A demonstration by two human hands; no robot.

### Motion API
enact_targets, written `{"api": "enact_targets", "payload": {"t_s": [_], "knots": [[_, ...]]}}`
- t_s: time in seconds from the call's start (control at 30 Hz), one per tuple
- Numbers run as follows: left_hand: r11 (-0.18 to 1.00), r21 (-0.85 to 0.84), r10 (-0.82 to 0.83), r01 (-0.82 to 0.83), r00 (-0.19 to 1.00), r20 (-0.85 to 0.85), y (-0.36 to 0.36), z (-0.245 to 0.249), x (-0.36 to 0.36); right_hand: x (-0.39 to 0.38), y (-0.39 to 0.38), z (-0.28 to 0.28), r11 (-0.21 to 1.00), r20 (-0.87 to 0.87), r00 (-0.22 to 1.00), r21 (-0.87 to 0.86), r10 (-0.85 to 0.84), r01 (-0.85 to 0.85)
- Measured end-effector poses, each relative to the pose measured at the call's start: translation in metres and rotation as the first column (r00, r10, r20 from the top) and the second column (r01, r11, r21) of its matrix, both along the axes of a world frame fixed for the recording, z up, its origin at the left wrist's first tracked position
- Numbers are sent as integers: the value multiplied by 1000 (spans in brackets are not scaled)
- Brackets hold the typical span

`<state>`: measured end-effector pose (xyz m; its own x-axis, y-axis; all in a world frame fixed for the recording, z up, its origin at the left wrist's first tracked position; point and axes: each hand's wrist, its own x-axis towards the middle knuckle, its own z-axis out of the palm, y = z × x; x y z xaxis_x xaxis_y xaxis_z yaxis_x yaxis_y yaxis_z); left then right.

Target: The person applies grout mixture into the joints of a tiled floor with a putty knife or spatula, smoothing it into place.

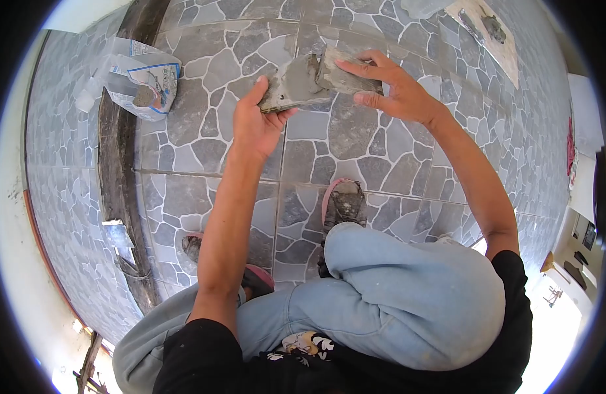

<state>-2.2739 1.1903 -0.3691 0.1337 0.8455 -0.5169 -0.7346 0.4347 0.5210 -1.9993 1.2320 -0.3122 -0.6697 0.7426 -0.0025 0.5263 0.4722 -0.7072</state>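
Note:
My left hand [255, 121] is closed on one end of a flat rectangular piece [296, 88] smeared with wet grey mortar, its thumb on top and fingers beneath. In my right hand [391, 85], a second flat grey block [342, 71] is gripped between thumb and fingers. Its left edge meets the mortar on the first piece, where a ridge of mortar [313, 71] is pushed up. Both pieces are held up in front of me, over the stone-patterned tiles [345, 125].
A torn white bag [145, 79] with blue print stands at the upper left beside a dark wooden beam [116, 154]. A pale board [490, 39] carrying a mortar lump lies at the upper right. My shoe [345, 200] rests below my hands.

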Motion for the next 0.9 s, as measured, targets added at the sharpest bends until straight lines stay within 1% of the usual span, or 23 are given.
{"api": "enact_targets", "payload": {"t_s": [0.03, 0.1, 0.13, 0.17, 0.2, 0.23, 0.3, 0.33, 0.4, 0.43, 0.47, 0.5, 0.53, 0.57, 0.6, 0.63, 0.67, 0.73, 0.77, 0.8, 0.83, 0.87, 0.9], "knots": [[999, 20, 38, -38, 999, 21, 1, 3, -2, 6, 3, 1, 1000, 1, 1000, 0, 0, 0], [996, 37, 77, -79, 996, 51, 6, 4, -10, 16, 10, 6, 996, 190, 981, 83, -34, 18], [994, 105, -12, 15, 999, -31, 13, 3, -19, 11, 7, 17, 997, 196, 980, 82, -28, 12], [982, 163, -74, 93, 990, -119, 15, 3, -27, -1, 4, 33, 996, 111, 994, 82, 16, -25], [983, 163, -63, 82, 991, -119, 14, 4, -28, -11, 0, 44, 995, 20, 999, 84, 43, -45], [983, 142, -86, 113, 980, -178, 13, 5, -28, -20, -2, 48, 995, 20, 999, 83, 47, -49], [982, 116, -121, 151, 964, -236, 12, 6, -27, -31, -6, 52, 931, 203, 971, 315, 127, -188], [977, 139, -121, 164, 955, -272, 12, 6, -27, -31, -7, 51, 932, 204, 971, 313, 123, -183], [973, 161, -114, 168, 948, -298, 13, 7, -33, -29, -4, 48, 944, 377, 916, 228, 139, -237], [987, 152, -11, 52, 966, -257, 19, 9, -46, -26, 0, 45, 942, 383, 912, 227, 148, -248], [989, 135, 94, -65, 971, -220, 25, 12, -61, -19, 4, 38, 988, 311, 939, 2, 149, -157], [981, 190, 76, -25, 962, -263, 36, 21, -80, -13, 8, 30, 971, 240, 962, -228, 129, -74], [969, 247, 67, 12, 949, -308, 52, 35, -103, -6, 13, 15, 970, 240, 960, -225, 145, -90], [951, 293, -10, 104, 953, -304, 74, 46, -130, 3, 18, -3, 754, -91, 994, -656, -58, -16], [921, 338, -89, 195, 949, -303, 90, 63, -151, 5, 22, -11, 355, -261, 886, -927, -384, -119], [921, 326, -95, 213, 935, -343, 93, 101, -146, -9, 19, -8, 346, -259, 843, -934, -471, -94], [921, 311, -103, 233, 918, -382, 94, 138, -141, -17, 26, -11, 347, -258, 851, -933, -457, -97], [914, 232, -188, 332, 855, -484, 96, 172, -163, -28, 48, -26, 276, -287, 840, -946, -461, -172], [905, 136, -260, 404, 776, -574, 87, 193, -171, -40, 55, -27, 272, -285, 842, -947, -458, -173], [886, 30, -334, 463, 682, -650, 74, 211, -179, -55, 61, -28, 603, -153, 945, -796, -288, 55], [824, 35, -451, 565, 693, -562, 66, 216, -206, -65, 68, -30, 861, 51, 983, -475, -179, 182], [747, 53, -568, 663, 677, -468, 59, 219, -231, -68, 78, -40, 859, 46, 982, -478, -184, 184], [742, 49, -574, 668, 671, -468, 45, 218, -237, -69, 87, -57, 989, 143, 987, -116, -70, 87]]}}
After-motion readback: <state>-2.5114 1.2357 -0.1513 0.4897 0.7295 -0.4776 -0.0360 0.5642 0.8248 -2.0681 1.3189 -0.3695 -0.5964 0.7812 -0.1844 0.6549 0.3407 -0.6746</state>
